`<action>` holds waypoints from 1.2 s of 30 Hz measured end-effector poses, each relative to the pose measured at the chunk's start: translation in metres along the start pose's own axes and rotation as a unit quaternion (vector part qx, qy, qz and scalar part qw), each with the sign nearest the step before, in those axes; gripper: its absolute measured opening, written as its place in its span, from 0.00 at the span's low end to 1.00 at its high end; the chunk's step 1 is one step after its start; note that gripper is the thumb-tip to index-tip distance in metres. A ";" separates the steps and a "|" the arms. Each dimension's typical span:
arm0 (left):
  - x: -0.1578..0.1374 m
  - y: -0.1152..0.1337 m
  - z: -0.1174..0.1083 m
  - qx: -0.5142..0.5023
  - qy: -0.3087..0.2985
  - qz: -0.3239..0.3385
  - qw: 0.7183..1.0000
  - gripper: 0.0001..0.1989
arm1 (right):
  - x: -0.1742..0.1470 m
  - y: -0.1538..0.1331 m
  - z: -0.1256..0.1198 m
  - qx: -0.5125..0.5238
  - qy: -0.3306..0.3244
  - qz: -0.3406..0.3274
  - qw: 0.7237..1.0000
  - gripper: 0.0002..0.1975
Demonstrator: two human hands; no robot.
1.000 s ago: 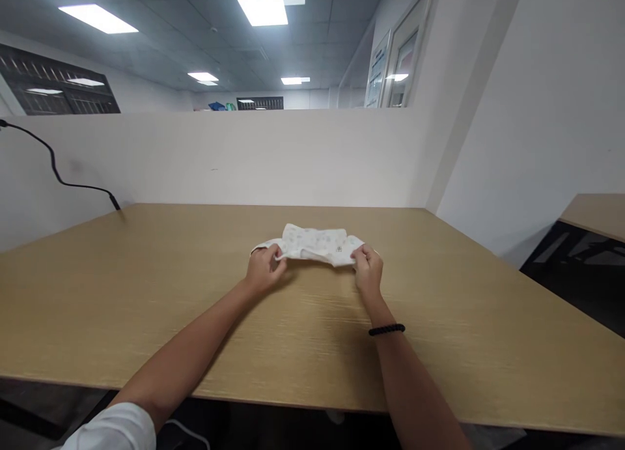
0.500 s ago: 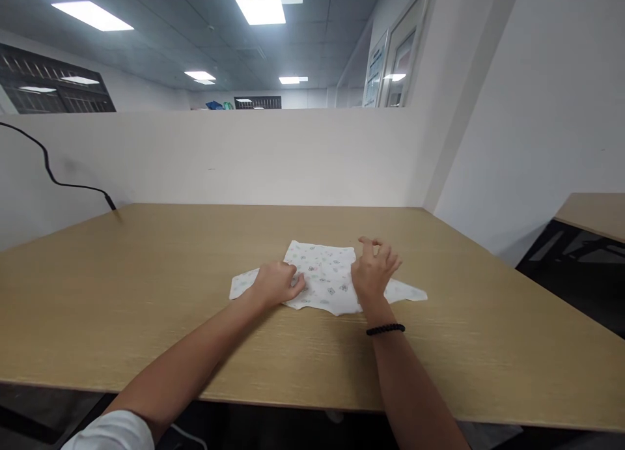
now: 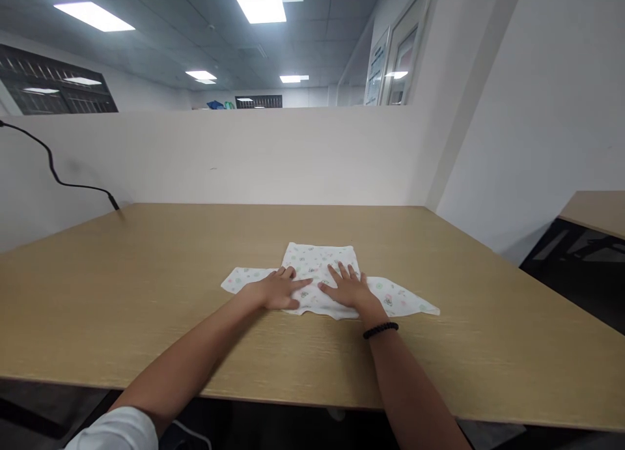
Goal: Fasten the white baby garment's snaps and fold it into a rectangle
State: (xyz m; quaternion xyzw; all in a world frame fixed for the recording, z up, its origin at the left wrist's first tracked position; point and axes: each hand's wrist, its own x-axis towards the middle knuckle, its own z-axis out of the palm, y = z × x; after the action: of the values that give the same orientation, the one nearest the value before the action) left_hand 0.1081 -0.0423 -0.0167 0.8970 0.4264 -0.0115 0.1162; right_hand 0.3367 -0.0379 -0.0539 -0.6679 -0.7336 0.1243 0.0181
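Observation:
A small white long-sleeved garment with a fine coloured print, which looks like a baby shirt [image 3: 319, 256], lies spread on the wooden table [image 3: 170, 261]. Its two sleeves stretch out to the left and right, the right one tapering to a point. My left hand [image 3: 280, 288] rests on the left part of the shirt, fingers apart, the index pointing right. Flat on the right part lies my right hand [image 3: 347, 287], its fingers spread and a black beaded bracelet [image 3: 381, 331] at the wrist. Both hands cover some of the cloth.
Behind the table rises a low white partition [image 3: 273, 157]. A black cable [image 3: 83, 187] runs down at the left to the table's edge. To the right stand a white wall [image 3: 551, 111] and another table [image 3: 596, 209].
My right hand has come down from its raised, curled pose and flattened on the shirt. My left hand's fingers have opened out. Both sleeves now reach further outward, the right one more fully exposed.

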 end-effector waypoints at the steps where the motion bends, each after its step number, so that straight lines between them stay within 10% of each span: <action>1: -0.002 0.003 -0.003 -0.006 -0.013 -0.007 1.000 0.35 | -0.001 0.000 -0.003 0.003 0.008 -0.009 1.000 0.38; 14: 0.021 -0.019 0.009 -0.066 0.196 -0.088 0.975 0.16 | 0.006 0.006 -0.016 -0.035 0.188 0.034 0.981 0.17; 22: 0.019 -0.036 0.015 0.004 0.127 -0.127 0.984 0.28 | 0.018 0.027 0.008 -0.003 0.113 0.012 0.994 0.25; 36: 0.045 -0.085 0.028 -0.115 0.258 -0.132 0.950 0.12 | 0.045 0.027 0.003 -0.022 0.147 -0.012 0.989 0.23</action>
State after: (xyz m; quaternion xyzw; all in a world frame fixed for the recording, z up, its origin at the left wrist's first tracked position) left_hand 0.0734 0.0375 -0.0661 0.7854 0.5549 0.2546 0.1020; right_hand 0.3581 0.0078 -0.0689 -0.6702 -0.7335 0.0083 0.1126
